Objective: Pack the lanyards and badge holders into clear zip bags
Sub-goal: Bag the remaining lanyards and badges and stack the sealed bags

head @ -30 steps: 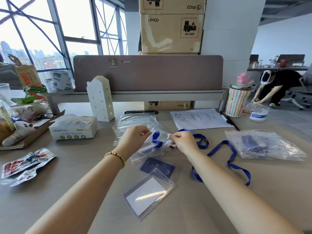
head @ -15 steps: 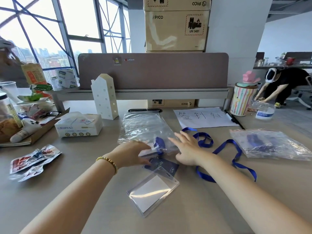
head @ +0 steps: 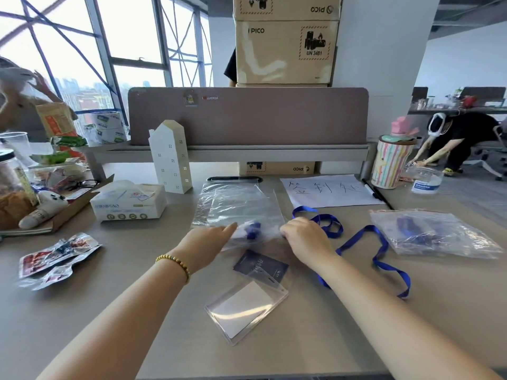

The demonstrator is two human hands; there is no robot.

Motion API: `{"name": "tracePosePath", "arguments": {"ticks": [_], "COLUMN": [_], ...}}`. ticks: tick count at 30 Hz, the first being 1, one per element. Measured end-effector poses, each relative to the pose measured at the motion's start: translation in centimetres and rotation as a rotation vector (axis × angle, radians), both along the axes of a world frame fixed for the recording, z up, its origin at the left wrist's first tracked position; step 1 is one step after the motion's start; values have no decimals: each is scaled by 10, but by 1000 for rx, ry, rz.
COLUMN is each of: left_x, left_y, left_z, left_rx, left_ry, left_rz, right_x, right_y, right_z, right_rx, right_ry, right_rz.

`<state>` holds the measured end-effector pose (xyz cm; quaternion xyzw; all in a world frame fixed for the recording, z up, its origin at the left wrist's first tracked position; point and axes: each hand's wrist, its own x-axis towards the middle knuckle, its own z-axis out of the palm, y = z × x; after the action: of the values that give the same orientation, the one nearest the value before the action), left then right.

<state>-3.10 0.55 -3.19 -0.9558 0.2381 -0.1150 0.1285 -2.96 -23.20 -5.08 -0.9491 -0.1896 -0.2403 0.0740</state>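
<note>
— Blue ribbon, is that the lanyard (head: pixel 365 242)?

— Yes. It lies in loops on the table (head: pixel 356 338), to the right of the right hand (head: pixel 304 242). One end goes under that hand and into the clear bag (head: pixel 241 209). You can see a blue bit of it inside the bag, between the two hands.

— What do the hands do?

— The left hand (head: pixel 208 242) lies on the near edge of the bag. Its fingers are straight and close together, and they press the plastic flat. It has a bead bracelet (head: pixel 175 263) on the wrist. The right hand sits at the bag's right corner with its fingers curled down. I think they pinch the plastic there, but the fingertips are hidden, so I cannot tell for sure.

— Where is the badge holder (head: pixel 247 308)?

— It lies flat on the table, closer to the person than the bag, with a white card inside. A dark blue card (head: pixel 260 264) lies just behind it, touching its far corner.

— Is there another bag?

— Yes, a packed bag (head: pixel 436 231) lies far right, with something blue inside it.

— What else is on the table?

— A white paper (head: pixel 326 190) with writing, a striped cup (head: pixel 392 163), a white toy house (head: pixel 170 157), a tissue box (head: pixel 129 201) and snack packs (head: pixel 55 256) on the left.
</note>
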Motion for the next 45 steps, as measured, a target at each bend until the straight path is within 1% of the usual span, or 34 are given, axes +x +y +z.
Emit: {"name": "tracePosePath", "arguments": {"ticks": [2, 4, 6, 9, 11, 15, 16, 18, 21, 24, 26, 29, 33, 35, 39, 43, 45], "left_x": [2, 4, 10, 25, 35, 44, 43, 40, 33, 27, 26, 23, 17, 20, 23, 21, 21], "left_y": [5, 9, 9, 6, 6, 9, 8, 6, 2, 1, 3, 3, -13, -27, -43, -49, -53], "left_z": [8, 18, 31, 61, 86, 125, 134, 151, 177, 189, 186, 175, 174, 185, 203, 199, 197], "left_rx": [-68, -134, -194, -212, -352, -839, -905, -961, -1007, -970, -896, -789, -767, -789, -971, -1056, -1039], "left_ry": [-40, -88, -153, -262, -314, -390, -404, -455, -569, -601, -543, -402, -258, -193, -53, 30, 55], "left_rz": [32, 56, 70, 95, 131, 107, 97, 97, 157, 224, 270, 319, 148, 65, -85, -138, -140], "right_x": [2, 8, 15, 25, 31, 35, 34, 31, 24, 18, 16, 15, 11, 9, 5, 2, 2], "right_y": [1, 2, 5, 12, 15, 22, 25, 32, 41, 43, 43, 42, 39, 39, 34, 25, 24], "right_z": [13, 27, 42, 73, 98, 147, 158, 178, 207, 221, 218, 206, 200, 203, 211, 211, 208], "right_rx": [80, 245, 316, 390, 518, 772, 867, 1024, 1152, 1133, 1072, 987, 923, 902, 857, 813, 807], "right_ry": [117, 176, 151, 123, 122, 104, 98, 65, 14, 7, 42, 97, 149, 147, 175, 171, 180], "right_rz": [-34, -43, -69, -98, -83, -6, 25, 83, 152, 202, 200, 172, 223, 238, 253, 207, 189]}}
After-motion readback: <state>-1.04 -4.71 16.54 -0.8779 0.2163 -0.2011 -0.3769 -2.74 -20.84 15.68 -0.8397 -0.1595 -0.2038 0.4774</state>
